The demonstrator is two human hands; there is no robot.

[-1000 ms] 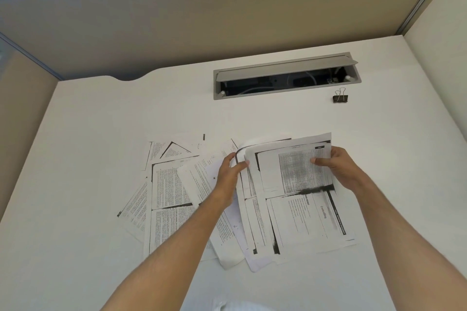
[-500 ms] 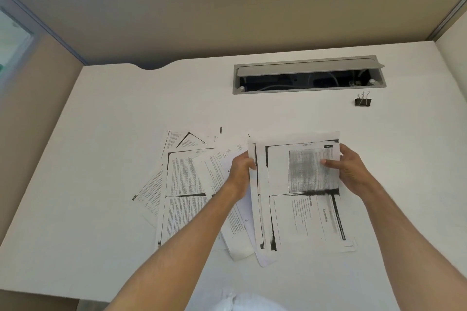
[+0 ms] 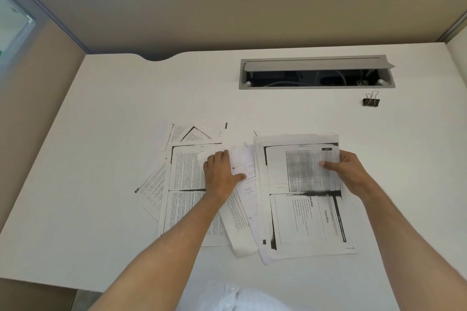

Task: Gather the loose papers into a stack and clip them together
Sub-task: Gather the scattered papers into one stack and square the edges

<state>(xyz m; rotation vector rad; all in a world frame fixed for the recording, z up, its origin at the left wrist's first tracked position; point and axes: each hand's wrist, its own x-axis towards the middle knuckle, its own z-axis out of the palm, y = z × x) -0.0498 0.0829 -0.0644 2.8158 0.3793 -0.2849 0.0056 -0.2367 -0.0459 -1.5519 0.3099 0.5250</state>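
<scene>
Left hand (image 3: pixel 220 171) is now lying flat, fingers spread, on the loose sheets (image 3: pixel 187 184), having let go of the gathered stack (image 3: pixel 303 214). Right hand (image 3: pixel 346 171) is still pinching that stack's edge. Next batch prob. coming; binder clip (image 3: pixel 371 102) is sitting untouched, far right.

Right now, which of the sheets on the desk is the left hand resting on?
The left hand rests on the tilted, mostly white sheet lying across the middle of the spread, between the dense-text pages and the gathered stack.

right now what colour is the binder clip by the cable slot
Black body with silver wire handles, binder clip, seen in the head view.
</scene>
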